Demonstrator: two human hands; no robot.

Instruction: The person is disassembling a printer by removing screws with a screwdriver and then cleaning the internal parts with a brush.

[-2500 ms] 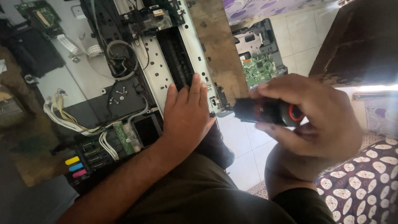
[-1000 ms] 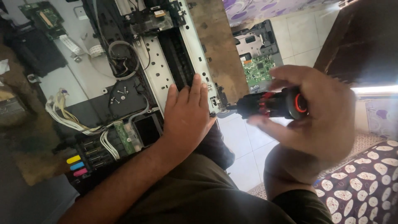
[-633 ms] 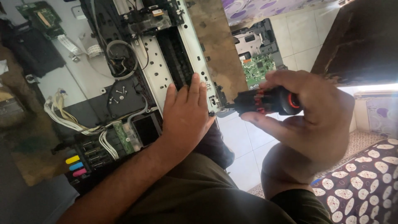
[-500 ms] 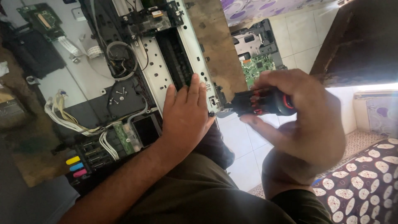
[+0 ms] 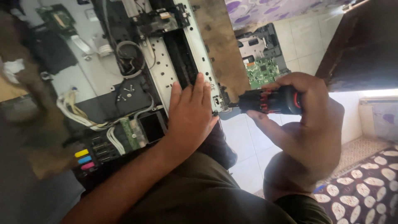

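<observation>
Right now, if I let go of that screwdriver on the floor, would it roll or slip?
The screwdriver would probably roll: its black and red handle looks round and stubby. It seems unlikely to slip in the grip, since the right hand wraps a ribbed handle. It looks stiff and fairly light, held by the fingers alone against the printer.

Screwdriver (image 5: 271, 101) right of printer (image 5: 166, 70); circuit board (image 5: 263, 70) behind.

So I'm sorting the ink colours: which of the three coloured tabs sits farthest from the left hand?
The yellow tab, uppermost of the three; the blue tab and pink tab lie below it, closer to the left hand.
</observation>
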